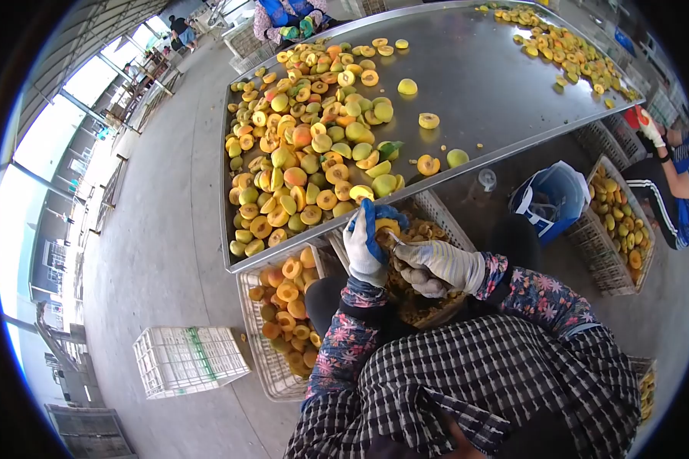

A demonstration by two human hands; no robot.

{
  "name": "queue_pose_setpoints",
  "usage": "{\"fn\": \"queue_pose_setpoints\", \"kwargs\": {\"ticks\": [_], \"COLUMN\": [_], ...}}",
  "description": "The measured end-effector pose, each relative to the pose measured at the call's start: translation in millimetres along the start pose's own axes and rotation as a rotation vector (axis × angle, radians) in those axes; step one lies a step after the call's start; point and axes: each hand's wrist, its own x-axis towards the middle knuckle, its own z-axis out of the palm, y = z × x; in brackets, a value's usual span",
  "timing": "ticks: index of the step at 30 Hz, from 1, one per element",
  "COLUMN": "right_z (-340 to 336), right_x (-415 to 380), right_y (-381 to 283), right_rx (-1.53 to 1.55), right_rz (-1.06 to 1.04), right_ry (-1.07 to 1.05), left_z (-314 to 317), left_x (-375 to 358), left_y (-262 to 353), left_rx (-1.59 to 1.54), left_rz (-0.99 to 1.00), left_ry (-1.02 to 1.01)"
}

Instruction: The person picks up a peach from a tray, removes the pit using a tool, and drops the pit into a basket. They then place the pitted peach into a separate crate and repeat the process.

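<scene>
My left hand (367, 243), in a white glove with blue on the fingers, is closed on a halved yellow peach (387, 226) just beyond the metal table's near edge. My right hand (439, 266), in a grey-and-white striped glove, is closed on a thin metal tool (394, 238) whose tip meets the cut face of the peach half. Beneath both hands sits a crate (450, 222) with small peach scraps in it. Halved and whole peaches (302, 136) are heaped on the left part of the metal table (467, 96).
A crate of peach halves (272, 375) stands left of my legs, with an empty white crate (187, 361) farther left. Right of me are a blue bucket (553, 200) and a full crate (601, 264). Co-workers sit at the far side (287, 17) and the right (677, 164).
</scene>
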Motion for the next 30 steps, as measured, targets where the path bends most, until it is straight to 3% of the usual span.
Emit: {"fn": "queue_pose_setpoints", "kwargs": {"ticks": [2,4,7,10,14,17,19,20,22,23,25,27,29,30], "right_z": [-4,-3,-13,-27,-31,-36,-45,-53,-75,-77,-77,-83,-88,-90], "right_x": [2,3,3,21,7,-6,-5,-4,0,-3,-7,-6,0,4], "right_y": [5,8,14,37,35,34,43,47,55,54,48,50,53,54], "right_rx": [-0.105,-0.378,-0.522,-0.768,-0.585,-0.775,-0.919,-0.971,-1.205,-1.304,-1.493,-1.566,-1.581,-1.580], "right_rz": [-0.057,-0.159,-0.184,-0.675,-0.455,-0.358,-0.391,-0.372,-0.292,-0.145,0.150,0.208,0.247,0.274], "right_ry": [0.045,0.158,0.187,0.245,0.216,0.175,0.194,0.210,0.246,0.279,0.335,0.290,0.232,0.210], "left_z": [3,6,9,16,24,18,8,-2,-28,-46,-101,-142,-194,-180], "left_x": [1,6,8,7,3,2,2,-5,-3,7,-3,2,-4,6], "left_y": [-3,-10,-9,-19,-33,-51,-66,-91,-82,-48,-61,-26,-33,-8], "left_rx": [-0.292,-0.847,-0.805,-0.905,-1.068,-1.153,-1.024,-0.386,-0.141,-0.527,0.573,0.002,0.638,0.927], "left_rz": [-0.242,-0.700,-0.789,-0.731,-0.786,-0.797,-0.794,-0.511,-0.400,-0.586,0.010,-0.515,-0.764,-0.738], "left_ry": [0.085,0.207,0.169,0.190,0.259,0.353,0.408,0.358,0.385,0.484,0.395,0.515,0.279,0.148]}}
